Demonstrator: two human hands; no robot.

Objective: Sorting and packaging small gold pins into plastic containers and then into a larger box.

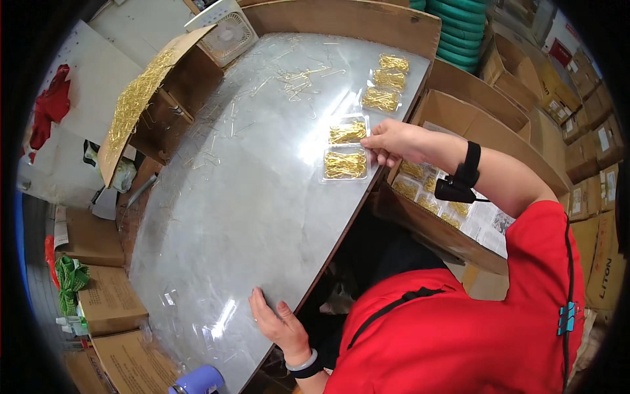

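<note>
My right hand (387,141) pinches the right edge of a clear plastic pack (348,133) filled with gold-coloured wire hooks. Just below it, another clear pack of gold hooks (346,165) lies on the table, close under my fingers. Farther up the right edge sit three more filled packs, the nearest one (380,99) a little apart from the pack I hold. My left hand (279,323) rests at the table's near edge with its fingers stretched out and nothing in them.
Loose hooks (298,82) lie scattered on the far part of the grey table (230,230). A cardboard piece heaped with hooks (141,92) stands at left, beside a white fan (230,33). An open carton (453,105) at right holds more packs. A purple can (199,381) stands at lower left.
</note>
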